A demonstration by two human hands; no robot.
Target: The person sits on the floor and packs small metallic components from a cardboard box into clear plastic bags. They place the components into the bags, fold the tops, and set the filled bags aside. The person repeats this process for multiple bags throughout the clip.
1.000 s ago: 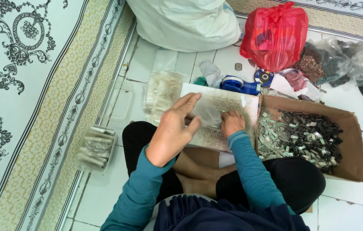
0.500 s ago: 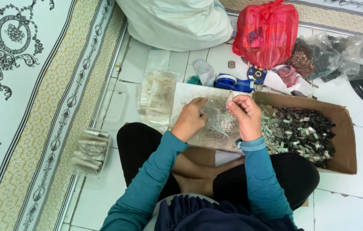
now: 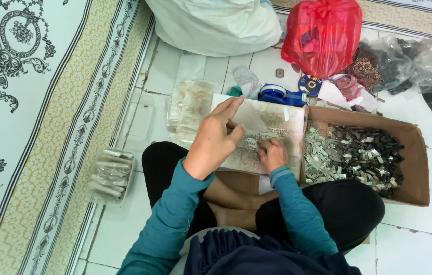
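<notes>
1. Now we sit cross-legged on the tiled floor, a flat board across our lap.
2. Our left hand has its grip closed on a small clear bag, thumb and fingers pinching its edge and holding it above the board.
3. Our right hand rests curled on the board among loose small pieces; we cannot tell whether its grip has closed on any.
4. Just right of the board, a cardboard box lies heaped with dark and silvery pieces, so by our reckoning most remain unbagged.
5. Left of the board lies a stack of clear bags; farther left, a clear tub holds what look like filled ones, which suggests some work is done.
6. Beyond the board sit a blue tape dispenser and a red bag.
</notes>
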